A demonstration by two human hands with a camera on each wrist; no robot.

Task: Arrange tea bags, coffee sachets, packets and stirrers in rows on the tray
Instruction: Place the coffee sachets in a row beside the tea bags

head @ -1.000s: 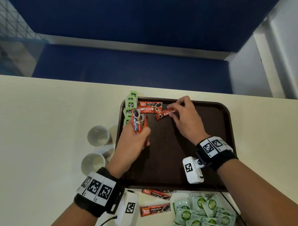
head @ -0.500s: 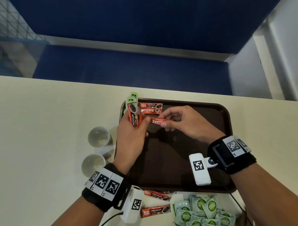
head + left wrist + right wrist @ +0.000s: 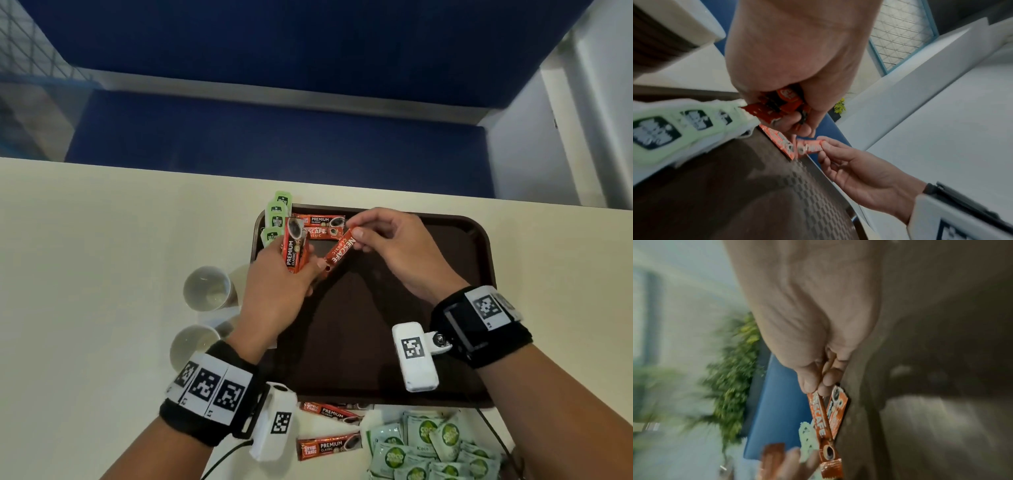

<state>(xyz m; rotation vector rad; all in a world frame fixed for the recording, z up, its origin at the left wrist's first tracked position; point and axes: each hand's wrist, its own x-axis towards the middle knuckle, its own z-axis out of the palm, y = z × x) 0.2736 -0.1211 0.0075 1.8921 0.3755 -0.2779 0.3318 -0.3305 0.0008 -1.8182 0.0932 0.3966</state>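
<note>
A dark brown tray [image 3: 428, 267] lies on the cream table. My left hand [image 3: 274, 287] grips a bunch of red Premium Classic coffee sachets [image 3: 294, 248] upright over the tray's far left corner; they show as a red bunch [image 3: 781, 104] in the left wrist view. My right hand [image 3: 387, 246] pinches the top end of a red Nescafe stick sachet [image 3: 339, 251], tilted, its lower end at my left thumb. The same Nescafe stick [image 3: 819, 420] hangs from the pinch. Two red sachets [image 3: 318, 226] lie flat on the tray's far left. Green tea bags [image 3: 275, 219] sit on the tray's left rim.
Two white cups [image 3: 207, 289] stand left of the tray. Two more red sachets [image 3: 329, 447] and a heap of green packets [image 3: 431, 448] lie on the table in front of the tray's near edge. A blue bench [image 3: 274, 144] runs behind the table.
My right hand lifted the Nescafe stick and swung it from lying across to tilted, lower end toward my left thumb. My left hand drew back slightly with its bunch of sachets.
</note>
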